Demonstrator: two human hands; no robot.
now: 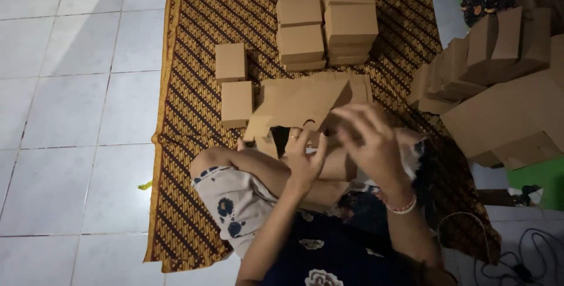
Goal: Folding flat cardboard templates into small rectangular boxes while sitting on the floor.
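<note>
I sit cross-legged on a brown patterned cloth. A flat, unfolded brown cardboard box blank is held up over my knees. My left hand grips its near lower edge, fingers curled around a flap. My right hand covers the blank's right side, fingers spread and a little blurred, with a beaded bracelet at the wrist. Part of the blank is hidden behind both hands.
Two folded small cardboard boxes lie on the cloth at the left. Stacks of finished boxes stand at the far side. A pile of flat blanks and boxes leans at the right. Black cables lie on white tiles.
</note>
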